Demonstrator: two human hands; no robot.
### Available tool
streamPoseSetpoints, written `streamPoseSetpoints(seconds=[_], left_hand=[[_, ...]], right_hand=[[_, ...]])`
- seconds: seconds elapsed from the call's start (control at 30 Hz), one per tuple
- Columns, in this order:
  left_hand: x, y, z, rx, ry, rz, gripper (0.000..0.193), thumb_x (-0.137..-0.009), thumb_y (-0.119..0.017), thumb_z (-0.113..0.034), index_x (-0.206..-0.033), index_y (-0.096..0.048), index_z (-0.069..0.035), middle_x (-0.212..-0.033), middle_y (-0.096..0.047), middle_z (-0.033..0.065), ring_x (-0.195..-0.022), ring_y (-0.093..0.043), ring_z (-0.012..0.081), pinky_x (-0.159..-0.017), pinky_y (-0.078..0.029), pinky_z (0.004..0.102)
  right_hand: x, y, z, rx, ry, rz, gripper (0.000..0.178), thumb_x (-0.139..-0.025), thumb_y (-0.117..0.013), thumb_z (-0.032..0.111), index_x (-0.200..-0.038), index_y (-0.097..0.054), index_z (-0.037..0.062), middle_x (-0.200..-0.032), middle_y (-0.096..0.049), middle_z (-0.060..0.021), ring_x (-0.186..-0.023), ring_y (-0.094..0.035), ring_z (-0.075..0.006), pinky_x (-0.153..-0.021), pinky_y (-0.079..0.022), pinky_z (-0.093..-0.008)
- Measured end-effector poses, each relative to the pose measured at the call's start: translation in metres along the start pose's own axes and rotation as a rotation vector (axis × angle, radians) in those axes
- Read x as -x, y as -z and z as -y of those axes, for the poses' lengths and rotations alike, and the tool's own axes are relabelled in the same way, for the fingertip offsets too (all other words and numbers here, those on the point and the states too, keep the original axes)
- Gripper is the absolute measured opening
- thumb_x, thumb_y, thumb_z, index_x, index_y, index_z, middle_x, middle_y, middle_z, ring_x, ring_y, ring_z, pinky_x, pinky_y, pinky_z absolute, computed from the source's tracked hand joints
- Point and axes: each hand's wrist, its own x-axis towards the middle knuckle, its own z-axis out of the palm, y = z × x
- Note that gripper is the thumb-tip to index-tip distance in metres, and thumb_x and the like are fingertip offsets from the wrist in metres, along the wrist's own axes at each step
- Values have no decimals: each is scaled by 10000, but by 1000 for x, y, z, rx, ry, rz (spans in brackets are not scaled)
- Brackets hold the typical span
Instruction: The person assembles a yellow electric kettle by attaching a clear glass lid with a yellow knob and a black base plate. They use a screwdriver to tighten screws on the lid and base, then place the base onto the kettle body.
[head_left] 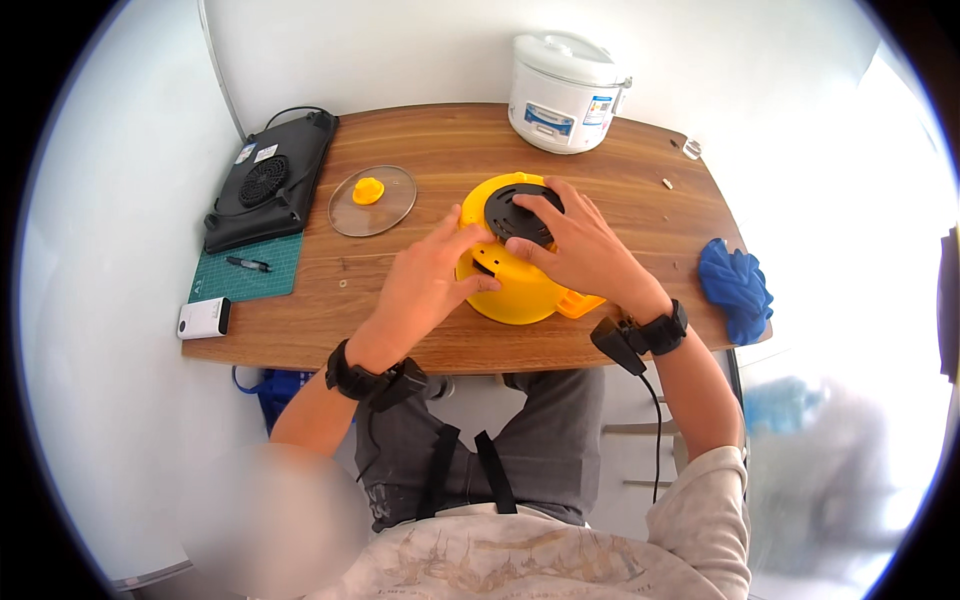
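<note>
A yellow electric pot (514,300) stands on the table before me, its round black slotted base plate (515,215) facing up. My left hand (425,283) holds the pot at its left side, with fingers bent against the yellow wall and thumb near a small dark opening. My right hand (580,245) grips the black plate, index finger on its top and thumb at its near edge. Whether the plate is loose from the pot I cannot tell. A yellow handle (580,304) juts out below my right palm. To the left lies a glass lid (392,210) with a yellow knob.
A white rice cooker (565,95) stands at the back. At the left are an upturned black induction cooker (285,190), a green cutting mat (225,275) with a black pen (248,264), and a white box-shaped device (204,319). A blue cloth (735,290) hangs over the right edge.
</note>
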Motion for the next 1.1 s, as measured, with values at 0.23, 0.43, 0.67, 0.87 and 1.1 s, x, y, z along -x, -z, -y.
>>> streamPoseSetpoints(seconds=[0.23,0.43,0.67,0.87,1.1], left_hand=[[0,0,-5,-61,1,11,465,-743,-851,-313,-1128,-654,-142,-1413,-535,268,-903,-685,400,-798,-555,391],[0,3,-6,-85,6,51,474,-771,-831,-321,-1162,-616,-161,-1427,-519,268,-878,-687,405,-782,-560,416],[1,1,-5,-101,-3,38,465,-787,-822,-323,-1189,-625,-198,-1444,-505,257,-830,-710,343,-762,-568,395],[3,2,-4,-64,11,81,459,-813,-802,-304,-1233,-639,-219,-1460,-478,262,-915,-720,302,-767,-582,365],[3,3,-5,-100,26,130,428,-838,-782,-286,-1235,-640,-212,-1483,-427,290,-1011,-712,317,-776,-592,354]], right_hand=[[3,-3,-8,-7,69,-27,513,-910,-661,457,-1302,-627,128,-1411,-491,-211,-1288,-494,-383,-1143,-335,-472],[2,-3,-6,-64,80,-20,471,-892,-687,435,-1255,-656,137,-1423,-497,-182,-1331,-470,-361,-1160,-301,-508],[3,-3,-9,-97,38,24,449,-905,-682,380,-1294,-654,159,-1487,-468,-144,-1411,-394,-353,-1198,-231,-504],[1,-1,-5,-114,3,54,423,-899,-686,338,-1290,-670,177,-1498,-474,-125,-1439,-369,-351,-1210,-206,-517],[-3,7,-6,-149,-33,139,405,-906,-692,286,-1301,-666,204,-1510,-465,-123,-1450,-356,-354,-1214,-195,-516]])
